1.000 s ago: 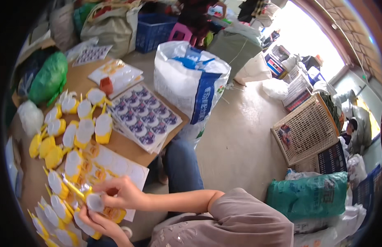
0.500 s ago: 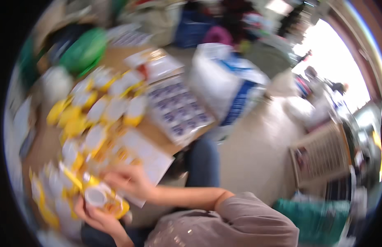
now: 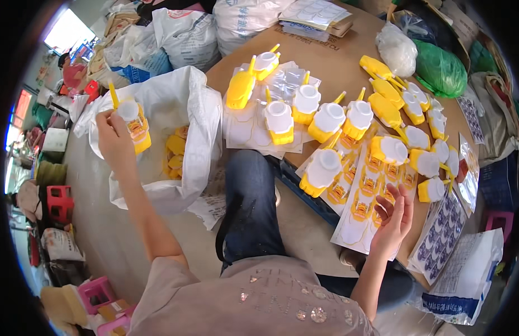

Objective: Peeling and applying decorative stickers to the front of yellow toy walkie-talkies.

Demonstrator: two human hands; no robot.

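My left hand [image 3: 114,140] is closed around a yellow toy walkie-talkie [image 3: 139,134] with a white round piece, an upright antenna and an orange printed sticker. It is held over the mouth of a large white woven sack [image 3: 202,112]. Inside that sack lie more yellow toys [image 3: 175,151] with similar stickers. Above the sticker sheets [image 3: 349,224] on the table, my right hand [image 3: 392,218] is open, fingers apart and holding nothing. Several yellow toys with white fronts [image 3: 326,168] lie spread across the cardboard-covered table [image 3: 248,50].
Purple-patterned sheets [image 3: 438,238] lie at the table's right edge, above a white-and-blue bag [image 3: 466,274]. Green [image 3: 441,67] and white [image 3: 396,50] plastic bags sit at the far right. Stuffed sacks [image 3: 186,39] stand behind the open one. Pink [image 3: 97,294] and red [image 3: 60,203] stools are at left.
The view has swung left. My left hand has carried the toy from beside the table to above the open sack. My right hand has come away from the toy and opened.
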